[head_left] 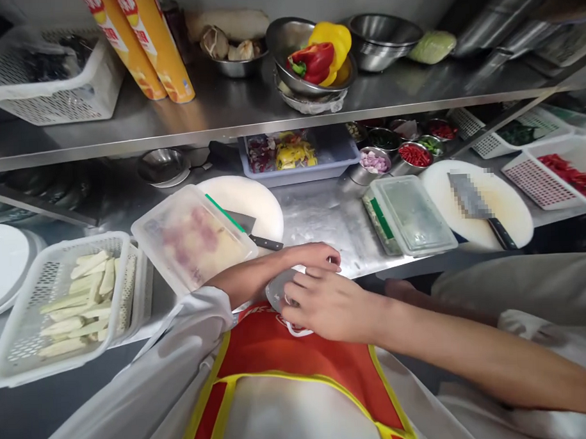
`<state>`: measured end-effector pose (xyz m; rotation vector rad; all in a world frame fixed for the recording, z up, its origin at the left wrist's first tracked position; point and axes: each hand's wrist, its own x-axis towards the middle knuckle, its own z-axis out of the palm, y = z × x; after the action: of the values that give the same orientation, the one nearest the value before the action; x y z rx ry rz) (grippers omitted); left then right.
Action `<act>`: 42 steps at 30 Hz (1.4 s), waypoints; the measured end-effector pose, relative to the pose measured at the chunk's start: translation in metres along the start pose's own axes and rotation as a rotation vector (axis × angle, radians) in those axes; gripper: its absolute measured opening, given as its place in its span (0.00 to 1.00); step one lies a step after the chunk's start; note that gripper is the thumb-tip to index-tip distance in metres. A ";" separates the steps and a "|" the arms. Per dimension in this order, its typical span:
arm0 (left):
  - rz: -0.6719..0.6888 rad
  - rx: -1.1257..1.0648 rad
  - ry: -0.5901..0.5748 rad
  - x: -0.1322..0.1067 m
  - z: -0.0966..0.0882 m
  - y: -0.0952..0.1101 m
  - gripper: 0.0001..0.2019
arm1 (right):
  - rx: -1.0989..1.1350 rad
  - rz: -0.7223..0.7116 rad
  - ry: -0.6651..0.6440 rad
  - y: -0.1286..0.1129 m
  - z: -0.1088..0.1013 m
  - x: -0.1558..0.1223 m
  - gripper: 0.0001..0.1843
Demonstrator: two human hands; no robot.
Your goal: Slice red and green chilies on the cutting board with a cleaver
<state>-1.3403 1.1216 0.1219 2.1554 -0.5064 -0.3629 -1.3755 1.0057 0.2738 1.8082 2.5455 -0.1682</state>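
My left hand (323, 255) reaches in from the left over the counter's front edge, its fingers curled. What it holds, if anything, is hidden. My right hand (322, 302) comes from the right, close in front of my red apron (307, 353), fingers bent over a round greyish translucent object (276, 289). Most of that object is covered, so its kind is unclear. The hands meet or nearly meet. Left of them, a lidded plastic container (190, 236) with pinkish and yellowish contents lies beside a knife (265, 242) on a white round cutting board (249, 198).
A basket of pale vegetable strips (77, 307) stands left, near white plates (6, 268). Rightward are another lidded container (413, 215), a cleaver (502, 231) on a board (518, 208) and a basket of red peppers (536, 182). A shelf (222, 123) crosses above. Another person's clothing (516, 285) shows right.
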 end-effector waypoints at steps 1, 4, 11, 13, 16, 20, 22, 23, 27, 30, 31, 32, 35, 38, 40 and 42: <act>-0.014 -0.024 -0.018 0.000 -0.002 -0.001 0.14 | -0.002 0.089 -0.046 -0.002 0.000 0.002 0.09; -0.072 -0.093 -0.067 0.000 -0.007 -0.003 0.11 | -0.004 0.278 -0.171 -0.007 0.003 0.005 0.16; -0.089 -0.158 -0.075 -0.005 -0.005 -0.002 0.09 | 0.043 -0.030 -0.119 -0.001 -0.019 0.006 0.07; -0.092 -0.206 -0.045 -0.005 -0.009 -0.001 0.08 | 0.054 -0.034 -0.101 0.005 -0.036 0.003 0.08; -0.118 -0.226 0.166 -0.008 -0.025 -0.002 0.08 | 0.111 -0.014 0.057 0.020 -0.050 -0.011 0.09; -0.147 -0.154 0.804 -0.038 -0.047 -0.005 0.09 | 0.459 0.236 0.506 0.041 -0.008 -0.043 0.17; -0.168 -0.124 1.081 -0.067 -0.043 -0.004 0.11 | 0.741 0.448 0.781 0.045 0.039 -0.052 0.15; -0.165 -0.091 1.216 -0.083 -0.037 -0.003 0.12 | 0.901 0.550 0.900 0.045 0.066 -0.053 0.16; -0.079 0.079 1.619 -0.123 0.001 0.001 0.13 | 1.419 0.869 1.056 0.036 0.159 -0.028 0.19; -0.065 0.102 1.728 -0.118 0.010 0.000 0.13 | 1.618 1.031 1.111 0.028 0.195 0.007 0.23; -0.053 0.105 1.759 -0.112 0.007 -0.001 0.13 | 1.671 1.079 1.128 0.025 0.200 0.018 0.24; -0.029 0.105 1.787 -0.106 0.001 -0.003 0.13 | 1.719 1.121 1.147 0.022 0.204 0.027 0.25; 0.071 0.062 1.809 -0.088 -0.015 -0.009 0.17 | 1.826 1.162 1.218 0.015 0.210 0.041 0.26; 0.165 -0.074 1.752 -0.077 -0.015 -0.016 0.28 | 1.854 1.111 1.274 0.008 0.215 0.037 0.25; 0.233 -0.208 1.699 -0.072 -0.007 -0.021 0.33 | 1.826 1.117 1.307 0.002 0.218 0.031 0.22; 0.309 -0.341 1.638 -0.068 0.003 -0.025 0.31 | 1.769 1.156 1.345 -0.005 0.219 0.025 0.20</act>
<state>-1.3950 1.1657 0.1054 1.3613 0.1956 1.3041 -1.3992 1.0064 0.0551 -1.2336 0.0669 0.5725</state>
